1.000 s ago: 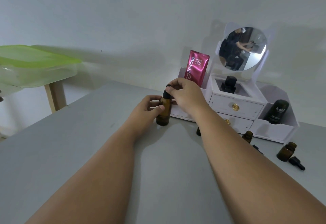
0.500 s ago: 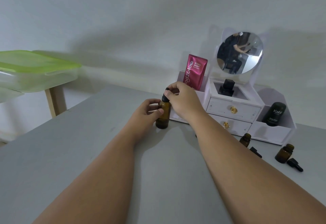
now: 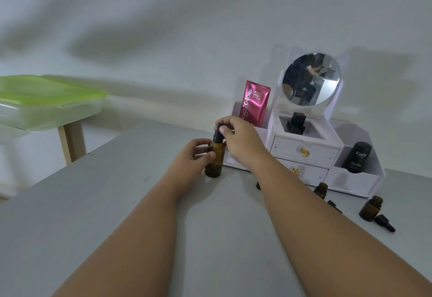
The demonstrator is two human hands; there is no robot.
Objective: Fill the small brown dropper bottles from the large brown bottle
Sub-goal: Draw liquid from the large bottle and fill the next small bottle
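Observation:
The large brown bottle (image 3: pixel 216 160) stands upright on the grey table (image 3: pixel 93 203). My left hand (image 3: pixel 194 156) wraps its body from the left. My right hand (image 3: pixel 240 137) pinches the black dropper cap (image 3: pixel 217 134) on its neck from above. Two small brown dropper bottles stand uncapped to the right, one (image 3: pixel 320 190) just beyond my right forearm and one (image 3: pixel 371 208) farther right. A black dropper cap (image 3: pixel 384 222) lies beside the far one; another (image 3: pixel 334 205) lies partly hidden by my arm. A dark object (image 3: pixel 258 185) peeks out behind the forearm.
A white drawer organiser (image 3: pixel 304 154) with a round mirror (image 3: pixel 310 79) stands against the wall, holding a pink sachet (image 3: pixel 254 102), a black bottle (image 3: pixel 297 122) and a dark jar (image 3: pixel 357 157). A green-lidded plastic box (image 3: pixel 46 102) sits on a wooden stand at left.
The view has tilted up slightly, so everything sits lower in frame. Both hands stay on the large bottle; my right fingers have shifted a little on the cap.

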